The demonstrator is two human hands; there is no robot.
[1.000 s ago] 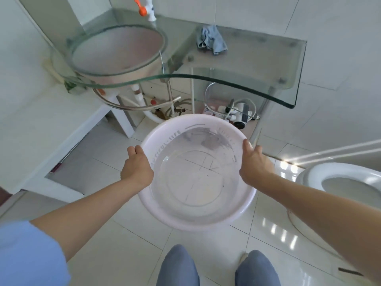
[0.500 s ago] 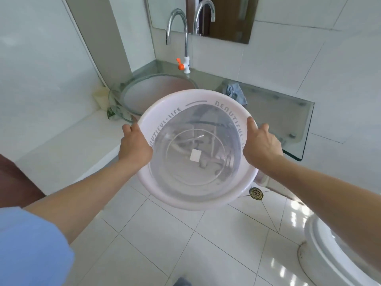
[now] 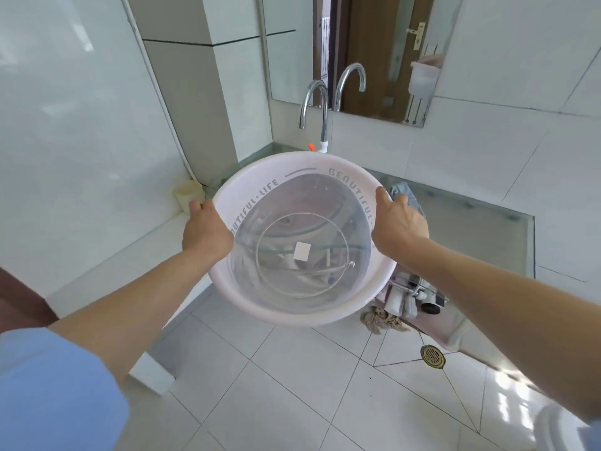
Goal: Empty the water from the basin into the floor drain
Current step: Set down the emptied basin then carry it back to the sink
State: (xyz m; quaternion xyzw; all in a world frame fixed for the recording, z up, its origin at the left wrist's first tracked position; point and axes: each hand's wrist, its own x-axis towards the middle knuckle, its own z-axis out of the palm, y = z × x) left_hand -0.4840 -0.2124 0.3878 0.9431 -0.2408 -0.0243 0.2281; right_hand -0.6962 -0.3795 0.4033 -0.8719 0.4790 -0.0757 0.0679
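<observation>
Raised basin (image 3: 260,307) (rim tipped toward viewer) in both hands' grip.

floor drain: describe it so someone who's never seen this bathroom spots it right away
Start at the glass counter along the right wall, then drop to the white tiled floor just in front of its lower edge. The floor drain sits there, below and right of the basin, past a crumpled rag. It is the only round brass grate with slots, set where diagonal tile seams meet.
</observation>
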